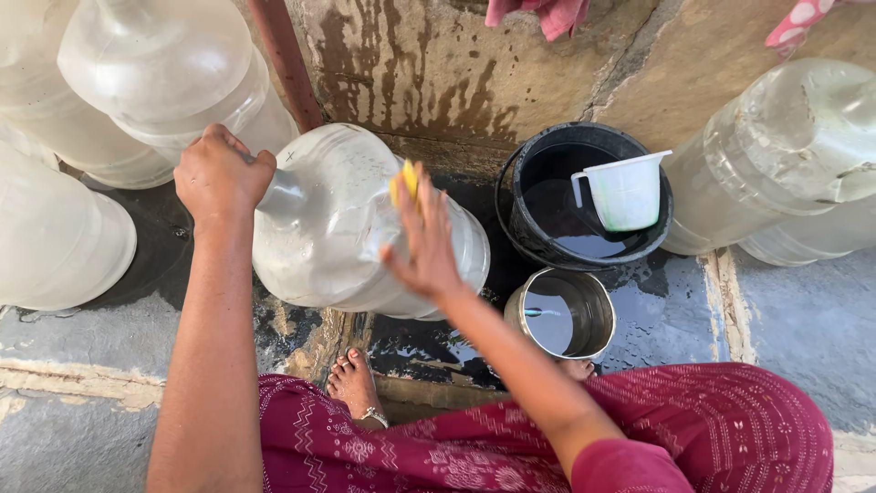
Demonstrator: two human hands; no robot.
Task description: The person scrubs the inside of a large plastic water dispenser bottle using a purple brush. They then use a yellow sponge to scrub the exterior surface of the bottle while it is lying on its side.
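Black bucket point(525, 233) part-filled with water against stained wall point(438, 64), white jug point(625, 192) resting inside it, steel pot point(561, 313) with water just in front, clear empty jugs stacked left point(155, 64) and right point(776, 155), wet floor point(666, 310), rust-red pipe point(287, 59).

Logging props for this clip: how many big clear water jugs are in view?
6: one jug held in the middle, three stacked left, two right. More may lie outside the frame.
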